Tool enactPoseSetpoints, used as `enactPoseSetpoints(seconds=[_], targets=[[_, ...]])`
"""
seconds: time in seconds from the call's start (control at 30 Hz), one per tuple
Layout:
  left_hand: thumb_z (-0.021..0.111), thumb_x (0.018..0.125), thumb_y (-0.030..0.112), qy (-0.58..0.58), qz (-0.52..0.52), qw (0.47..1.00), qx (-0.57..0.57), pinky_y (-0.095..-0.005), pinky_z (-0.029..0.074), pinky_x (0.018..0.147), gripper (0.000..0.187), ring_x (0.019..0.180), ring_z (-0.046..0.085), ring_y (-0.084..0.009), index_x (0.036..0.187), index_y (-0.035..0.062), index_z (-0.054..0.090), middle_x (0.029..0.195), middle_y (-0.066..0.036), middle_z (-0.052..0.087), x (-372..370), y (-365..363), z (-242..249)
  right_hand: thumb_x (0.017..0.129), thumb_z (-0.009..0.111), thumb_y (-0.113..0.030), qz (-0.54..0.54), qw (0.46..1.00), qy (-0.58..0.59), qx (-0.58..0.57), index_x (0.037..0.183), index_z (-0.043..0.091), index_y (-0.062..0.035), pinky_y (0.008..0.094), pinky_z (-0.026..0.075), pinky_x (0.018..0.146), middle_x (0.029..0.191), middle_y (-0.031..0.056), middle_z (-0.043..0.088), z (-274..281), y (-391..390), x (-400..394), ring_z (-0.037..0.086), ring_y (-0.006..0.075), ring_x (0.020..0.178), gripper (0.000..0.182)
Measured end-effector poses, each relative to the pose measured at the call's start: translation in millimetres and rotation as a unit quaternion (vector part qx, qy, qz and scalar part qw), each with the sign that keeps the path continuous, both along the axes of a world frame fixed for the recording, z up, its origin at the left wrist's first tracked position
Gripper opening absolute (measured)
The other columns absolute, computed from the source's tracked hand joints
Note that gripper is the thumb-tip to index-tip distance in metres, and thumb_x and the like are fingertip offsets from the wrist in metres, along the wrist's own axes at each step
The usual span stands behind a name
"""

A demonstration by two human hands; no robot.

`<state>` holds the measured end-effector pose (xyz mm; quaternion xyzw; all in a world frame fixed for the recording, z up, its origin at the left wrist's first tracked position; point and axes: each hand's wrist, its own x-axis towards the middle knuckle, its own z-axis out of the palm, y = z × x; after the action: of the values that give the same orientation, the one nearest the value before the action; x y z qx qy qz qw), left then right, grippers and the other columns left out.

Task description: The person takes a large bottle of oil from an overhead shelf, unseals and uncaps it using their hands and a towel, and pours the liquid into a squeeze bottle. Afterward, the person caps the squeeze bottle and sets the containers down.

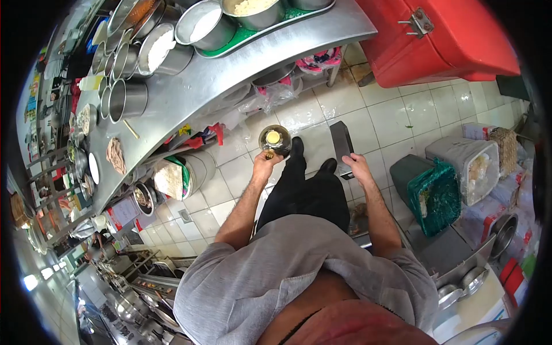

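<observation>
My left hand (266, 163) is closed at the near side of a round, dark-looking jug (282, 147) with a yellow cap (272, 137). I see the jug from above, over the floor beside my left shoe. To the right, my right hand (360, 167) grips the near end of a long, dark grey rectangular object (341, 138) with straight edges. Its kind is unclear from here. Both forearms reach forward from my body, and the two held things are apart, with my black shoes (296, 147) between them.
A curved steel counter (230, 72) at the left bears several metal pots (127, 96) and a green tray (233, 45). A red bin (443, 40) stands ahead right. A green-lined bin (431, 195) and a grey tub (468, 158) stand right, on the tiled floor (397, 109).
</observation>
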<state>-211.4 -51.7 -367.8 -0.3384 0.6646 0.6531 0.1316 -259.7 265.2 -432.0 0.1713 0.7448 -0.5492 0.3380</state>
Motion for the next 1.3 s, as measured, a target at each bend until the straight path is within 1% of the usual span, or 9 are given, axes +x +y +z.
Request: enactPoseSetpoints(seconds=[0.3,0.6,0.8,0.87,0.93,1.0,1.13,1.2,1.3], targets=[[0.074,0.070,0.012,-0.049,0.120,0.991,-0.018,-0.0272,0.047,0.072,0.027,0.076,0.060,-0.0129,0.093,-0.0002,0.066,0.084,-0.005,0.067,51.7,-1.5,20.4,0.082,0.064,-0.024,0.138,0.989,-0.037,-0.042,0.118,0.048,0.0127,0.0296,0.041,0.084,0.108,0.0143,0.059,46.2,-19.1,-17.6,0.054,0.0171,0.097,0.054],[0.069,0.074,0.007,0.093,0.325,0.933,0.121,-0.0297,0.048,0.072,0.021,0.076,0.061,-0.0163,0.092,-0.0013,0.062,0.084,-0.007,0.065,96.2,-79.4,40.5,0.083,0.061,-0.019,0.245,0.967,0.066,-0.001,0.086,0.061,0.0002,0.0254,0.041,0.067,0.079,0.0006,0.060,67.7,-51.0,-33.7,0.052,0.0092,0.072,0.020],[0.073,0.074,0.015,0.131,0.357,0.922,0.073,-0.0311,0.048,0.075,0.032,0.080,0.061,-0.0157,0.099,0.0002,0.061,0.091,-0.006,0.064,106.0,-165.2,30.0,0.085,0.059,-0.017,0.194,0.972,0.134,0.017,0.088,0.061,-0.0012,0.0242,0.042,0.067,0.081,0.0009,0.061,66.7,-91.1,-14.7,0.053,0.0086,0.073,0.016],[0.074,0.072,0.020,0.135,0.366,0.919,0.057,-0.0308,0.047,0.074,0.035,0.080,0.060,-0.0150,0.098,0.0000,0.062,0.089,-0.006,0.064,106.5,-196.9,25.0,0.078,0.069,-0.025,0.173,0.982,0.069,0.007,0.104,0.057,0.0119,0.0323,0.042,0.086,0.109,0.0137,0.054,74.8,-114.7,-9.7,0.053,0.0219,0.100,0.047],[0.075,0.071,0.025,0.135,0.369,0.919,0.042,-0.0305,0.046,0.074,0.038,0.081,0.059,-0.0144,0.098,-0.0002,0.063,0.088,-0.006,0.064,107.8,-227.0,22.0,0.079,0.068,-0.025,0.170,0.982,0.083,0.019,0.096,0.061,0.0073,0.0306,0.041,0.085,0.105,0.0133,0.054,97.0,-144.0,-3.4,0.053,0.0208,0.097,0.038],[0.075,0.071,0.027,0.123,0.366,0.922,-0.001,-0.0298,0.047,0.073,0.040,0.080,0.060,-0.0140,0.098,0.0001,0.064,0.089,-0.006,0.065,109.6,-256.1,26.3,0.080,0.067,-0.023,0.285,0.942,0.137,0.112,0.085,0.062,0.0027,0.0286,0.040,0.084,0.102,0.0134,0.054,156.9,-190.0,4.0,0.052,0.0193,0.093,0.027],[0.076,0.069,0.030,0.126,0.383,0.915,-0.026,-0.0297,0.047,0.072,0.042,0.078,0.062,-0.0163,0.095,-0.0012,0.065,0.086,-0.009,0.067,106.5,-309.4,-1.3,0.082,0.063,-0.018,0.327,0.915,0.223,0.074,0.074,0.059,0.0010,0.0275,0.038,0.082,0.104,0.0085,0.052,209.6,-246.1,11.4,0.049,0.0165,0.093,0.021],[0.076,0.072,0.024,0.145,0.382,0.912,-0.027,-0.0264,0.047,0.067,0.033,0.073,0.061,-0.0115,0.091,-0.0002,0.064,0.084,-0.005,0.066,102.6,-324.7,4.2,0.082,0.066,-0.018,0.327,0.890,0.318,-0.002,0.075,0.057,0.0033,0.0312,0.039,0.084,0.111,0.0155,0.048,234.2,-267.2,13.9,0.049,0.0234,0.095,0.024],[0.078,0.068,0.030,0.133,0.390,0.911,-0.030,-0.0291,0.048,0.071,0.043,0.076,0.062,-0.0163,0.092,-0.0030,0.064,0.085,-0.010,0.066,93.7,-352.3,-8.8,0.083,0.064,-0.016,0.352,0.856,0.378,0.002,0.076,0.058,0.0036,0.0343,0.039,0.087,0.116,0.0175,0.046,278.6,-298.7,11.4,0.049,0.0266,0.099,0.022]])
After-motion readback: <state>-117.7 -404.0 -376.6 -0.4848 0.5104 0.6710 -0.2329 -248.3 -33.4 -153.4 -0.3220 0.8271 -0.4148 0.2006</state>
